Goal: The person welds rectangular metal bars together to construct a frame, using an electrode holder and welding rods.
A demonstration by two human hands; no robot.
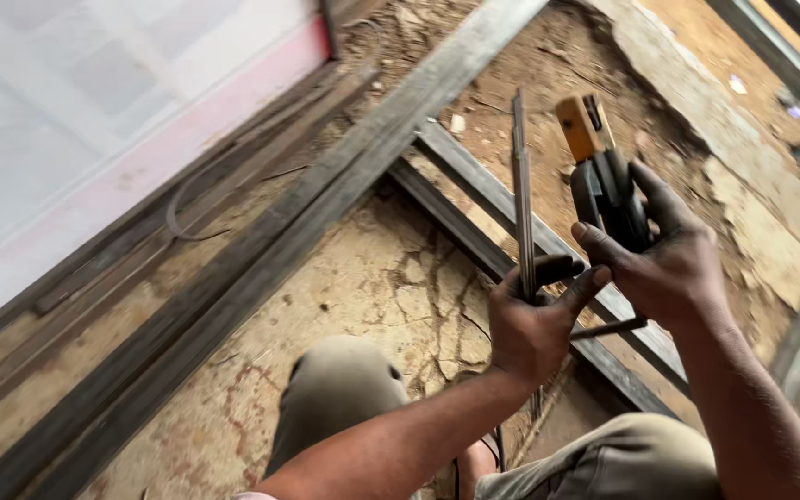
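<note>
Knees bent over the floor. Left hand grips thin rods; right hand is clamped on the holder above the frame. Apparently a rod is being loaded; next needs its end seated in the holder's clamp.

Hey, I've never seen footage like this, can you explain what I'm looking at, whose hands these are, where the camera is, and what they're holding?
There is no machine here: a person works with two bare hands, filmed by a camera worn on the head and looking down, so you also see their knees. The left hand grips a bundle of thin metal rods that point upward. The right hand holds a black clamp-like tool with an orange tip, probably a welding rod holder. Below lies cracked, dusty ground with long grey steel bars forming a frame. A pale sheet with a pink edge sits at upper left.
</note>
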